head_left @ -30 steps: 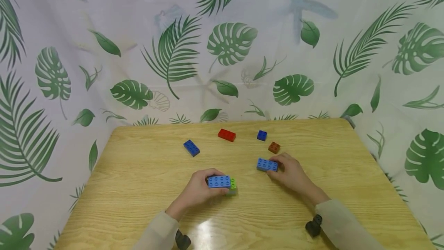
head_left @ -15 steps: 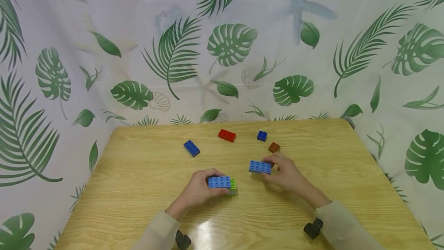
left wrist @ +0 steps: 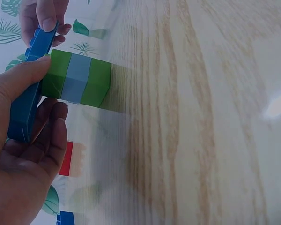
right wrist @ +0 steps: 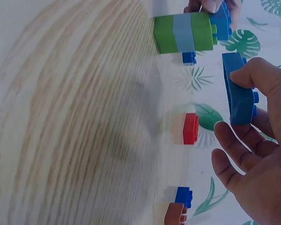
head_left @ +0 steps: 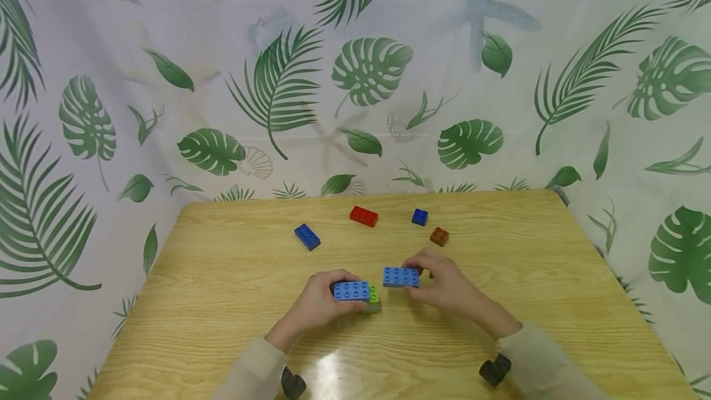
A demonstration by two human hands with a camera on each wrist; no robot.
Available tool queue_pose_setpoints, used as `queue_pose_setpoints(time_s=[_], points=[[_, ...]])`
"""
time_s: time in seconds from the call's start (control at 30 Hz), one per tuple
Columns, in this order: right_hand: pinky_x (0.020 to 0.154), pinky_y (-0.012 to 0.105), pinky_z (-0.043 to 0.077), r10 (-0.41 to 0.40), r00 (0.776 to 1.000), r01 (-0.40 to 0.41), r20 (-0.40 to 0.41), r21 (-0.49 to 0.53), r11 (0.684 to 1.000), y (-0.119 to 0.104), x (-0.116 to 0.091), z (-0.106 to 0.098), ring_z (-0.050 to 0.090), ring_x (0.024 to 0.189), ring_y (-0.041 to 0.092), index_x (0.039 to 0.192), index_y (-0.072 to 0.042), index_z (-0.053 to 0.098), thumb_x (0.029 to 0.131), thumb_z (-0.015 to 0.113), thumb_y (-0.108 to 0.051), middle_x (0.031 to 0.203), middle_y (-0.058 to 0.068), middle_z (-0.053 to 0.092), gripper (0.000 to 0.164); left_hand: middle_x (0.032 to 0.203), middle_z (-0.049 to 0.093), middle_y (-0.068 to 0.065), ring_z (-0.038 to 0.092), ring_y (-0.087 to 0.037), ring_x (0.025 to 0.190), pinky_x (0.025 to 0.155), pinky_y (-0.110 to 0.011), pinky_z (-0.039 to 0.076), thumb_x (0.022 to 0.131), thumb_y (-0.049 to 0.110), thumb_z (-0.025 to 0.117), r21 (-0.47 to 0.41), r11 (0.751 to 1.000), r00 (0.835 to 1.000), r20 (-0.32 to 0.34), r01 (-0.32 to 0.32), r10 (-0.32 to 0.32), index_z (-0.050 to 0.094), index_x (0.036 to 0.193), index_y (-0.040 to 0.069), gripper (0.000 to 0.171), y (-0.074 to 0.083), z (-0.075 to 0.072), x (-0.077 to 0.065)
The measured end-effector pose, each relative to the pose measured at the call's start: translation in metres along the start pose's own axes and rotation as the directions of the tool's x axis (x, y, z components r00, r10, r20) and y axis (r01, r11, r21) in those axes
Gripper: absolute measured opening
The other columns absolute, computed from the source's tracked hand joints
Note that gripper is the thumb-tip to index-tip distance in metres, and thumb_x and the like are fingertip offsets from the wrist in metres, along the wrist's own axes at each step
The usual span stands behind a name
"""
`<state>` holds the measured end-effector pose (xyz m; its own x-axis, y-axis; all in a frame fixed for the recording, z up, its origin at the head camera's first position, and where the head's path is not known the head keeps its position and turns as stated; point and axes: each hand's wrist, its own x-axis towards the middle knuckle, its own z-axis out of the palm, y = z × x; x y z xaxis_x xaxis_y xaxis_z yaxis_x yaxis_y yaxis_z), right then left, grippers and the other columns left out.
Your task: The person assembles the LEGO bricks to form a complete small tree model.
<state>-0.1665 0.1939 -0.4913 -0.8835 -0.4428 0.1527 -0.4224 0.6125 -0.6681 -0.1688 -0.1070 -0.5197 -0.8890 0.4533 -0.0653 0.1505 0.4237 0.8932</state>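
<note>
My left hand [head_left: 319,307] pinches a light blue eight-stud toy brick [head_left: 351,291] by its long sides. That brick sits on a small stack, overhanging it to the left. In the right wrist view the stack shows a green block [right wrist: 201,32], a pale blue block [right wrist: 183,33] and another green block [right wrist: 164,34] at the table. My right hand [head_left: 450,286] holds a second light blue brick [head_left: 401,276] by its right end, between thumb and fingers. This brick hangs in the air right of the stack, studs up, its hollow underside partly showing in the right wrist view.
Toward the back of the wooden table [head_left: 222,276] lie a dark blue long brick [head_left: 307,236], a red brick [head_left: 363,216], a small blue brick [head_left: 419,217] and a small brown brick [head_left: 439,236]. A leaf-print cloth [head_left: 366,141] hangs behind.
My right hand has carried its light blue brick leftward and slightly nearer me, close to the stack. The left hand and the loose bricks have stayed in place.
</note>
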Motion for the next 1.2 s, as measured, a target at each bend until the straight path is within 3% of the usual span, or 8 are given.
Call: queue_pose_setpoints(time_s=[0.2,0.5,0.83,1.07,1.2], points=[[0.087,0.042,0.058,-0.057,0.998,0.056,0.02,0.011,0.998,-0.005,0.002,0.005,0.06,0.098,0.009,0.119,-0.011,0.072,0.089,0.083,-0.013,0.11,-0.003,0.065,0.032,0.12,0.073,0.002,0.064,-0.015,0.104,0.091,-0.034,0.052,0.086,0.035,0.089,0.0,1.0,1.0,-0.001,-0.003,0.003,0.075,0.123,0.021,0.042,0.0,0.0,0.0],[0.073,0.03,0.051,-0.131,0.99,0.129,0.044,0.04,0.991,-0.007,0.003,0.01,0.058,0.091,0.007,0.119,-0.01,0.072,0.09,0.082,-0.011,0.108,0.001,0.065,0.031,0.12,0.073,0.003,0.064,-0.014,0.105,0.091,-0.032,0.052,0.086,0.034,0.089,0.006,1.0,1.0,-0.006,-0.005,0.005,0.076,0.122,0.022,0.04,0.003,0.0,-0.002],[0.072,0.023,0.049,-0.128,0.989,0.124,0.07,0.062,0.99,-0.012,0.006,0.012,0.059,0.09,0.009,0.119,-0.01,0.073,0.09,0.081,-0.009,0.109,0.002,0.066,0.029,0.115,0.073,0.004,0.063,-0.014,0.099,0.086,-0.028,0.051,0.086,0.033,0.09,0.017,0.999,1.0,-0.005,-0.03,0.03,0.076,0.121,0.02,0.039,0.003,-0.001,0.0],[0.074,0.032,0.055,-0.122,0.989,0.116,0.085,0.062,0.991,-0.016,0.009,0.012,0.058,0.09,0.008,0.119,-0.009,0.073,0.09,0.081,-0.009,0.11,0.003,0.066,0.03,0.112,0.073,0.004,0.063,-0.014,0.097,0.085,-0.029,0.051,0.086,0.032,0.09,0.003,1.0,1.0,0.001,-0.018,0.018,0.076,0.12,0.021,0.039,0.004,-0.004,0.001],[0.074,0.03,0.056,-0.113,0.989,0.107,0.092,0.069,0.992,-0.017,0.009,0.012,0.057,0.089,0.008,0.119,-0.008,0.073,0.089,0.081,-0.008,0.108,0.002,0.065,0.03,0.112,0.073,0.004,0.063,-0.014,0.097,0.084,-0.029,0.051,0.086,0.031,0.09,-0.001,1.0,1.0,0.004,-0.021,0.021,0.076,0.12,0.02,0.039,0.004,-0.005,0.001]])
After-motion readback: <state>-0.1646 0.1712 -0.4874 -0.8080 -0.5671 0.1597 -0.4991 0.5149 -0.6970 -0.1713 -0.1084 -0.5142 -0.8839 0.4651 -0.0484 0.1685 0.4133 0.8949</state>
